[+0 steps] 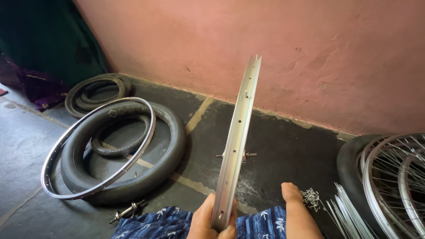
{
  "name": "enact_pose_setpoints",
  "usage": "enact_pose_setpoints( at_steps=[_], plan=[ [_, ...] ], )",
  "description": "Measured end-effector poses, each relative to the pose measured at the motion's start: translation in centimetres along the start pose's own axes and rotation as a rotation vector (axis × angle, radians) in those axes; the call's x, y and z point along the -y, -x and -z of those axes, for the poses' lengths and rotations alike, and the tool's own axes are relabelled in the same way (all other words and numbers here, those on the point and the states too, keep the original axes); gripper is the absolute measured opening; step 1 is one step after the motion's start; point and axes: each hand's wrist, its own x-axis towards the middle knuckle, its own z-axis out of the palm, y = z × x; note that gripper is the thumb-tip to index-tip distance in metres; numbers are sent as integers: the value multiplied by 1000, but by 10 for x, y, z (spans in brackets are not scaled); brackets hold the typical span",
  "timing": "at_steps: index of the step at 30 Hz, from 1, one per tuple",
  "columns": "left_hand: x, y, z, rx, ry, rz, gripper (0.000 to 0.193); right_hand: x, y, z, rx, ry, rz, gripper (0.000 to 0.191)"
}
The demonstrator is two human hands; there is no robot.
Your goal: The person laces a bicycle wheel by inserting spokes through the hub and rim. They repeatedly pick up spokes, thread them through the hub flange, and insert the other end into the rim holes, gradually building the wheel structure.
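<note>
On the floor (283, 146) to my left I see a bare silver rim (57, 150) lying on a black tyre (170, 146), more tyres (95, 90) behind by the pink wall (265, 40). A loose axle (128, 211) lies near. To my right: spoked wheels (394, 177), a bundle of spokes (345, 212) and a small heap of nipples (311, 198).

Head view, downward, seemingly close

The rim (237, 141) in the left hand (208, 221) was bright, smooth metal with a satin sheen. The spare rim (53, 159) looked glossier, chrome-like. The tyres (164, 150) were matt black rubber. The wall (310, 53) was rough pink plaster, the floor (283, 150) dull dark stone.
</note>
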Motion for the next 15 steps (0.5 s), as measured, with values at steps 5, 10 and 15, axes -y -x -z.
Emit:
enact_pose_setpoints(
  at_steps=[5,10,15],
  plan=[
    [0,-10,2,36,-15,-72,27,-3,12,1,27,198,29,39],
    [-1,-16,0,69,38,-35,28,-6,24,5,-9,20,6,42],
    [6,-17,-3,64,41,-100,32,-9,23,9,-58,-259,-146,45]
  ],
)
